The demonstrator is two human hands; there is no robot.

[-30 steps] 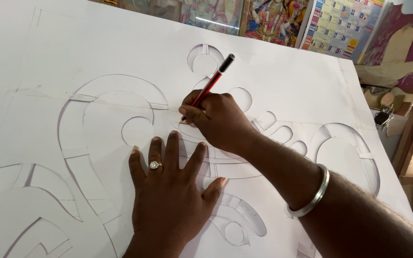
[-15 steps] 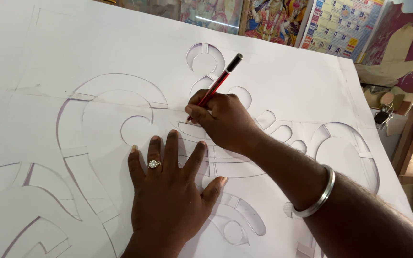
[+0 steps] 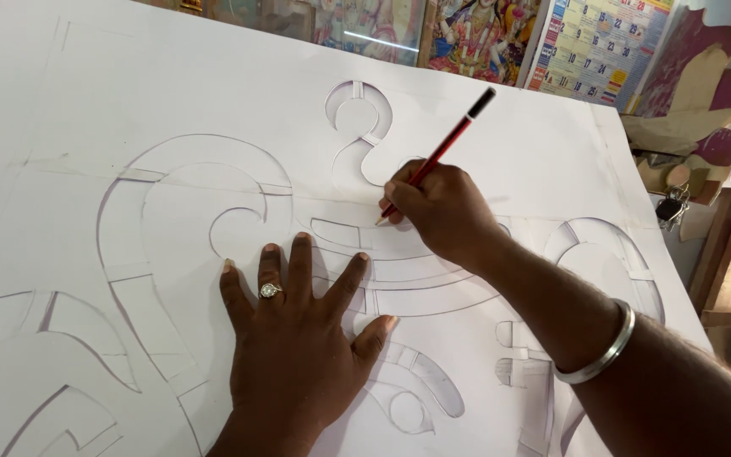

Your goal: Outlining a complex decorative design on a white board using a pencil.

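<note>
Two hands are working on a large white paper stencil (image 3: 501,127) cut with curved openings; the left hand (image 3: 298,338) is lying flat on the sheet with its fingers spread wide, a ring (image 3: 270,290) sitting on one finger; the right hand (image 3: 437,207) is pinching a red pencil (image 3: 437,156) with a black end, fingers pressed together around its lower part, the tip touching the paper at the edge of a cut-out, just above the left fingertips; a silver bangle (image 3: 602,351) is circling the right forearm; colourful pictures (image 3: 475,34) are leaning behind the sheet.
</note>
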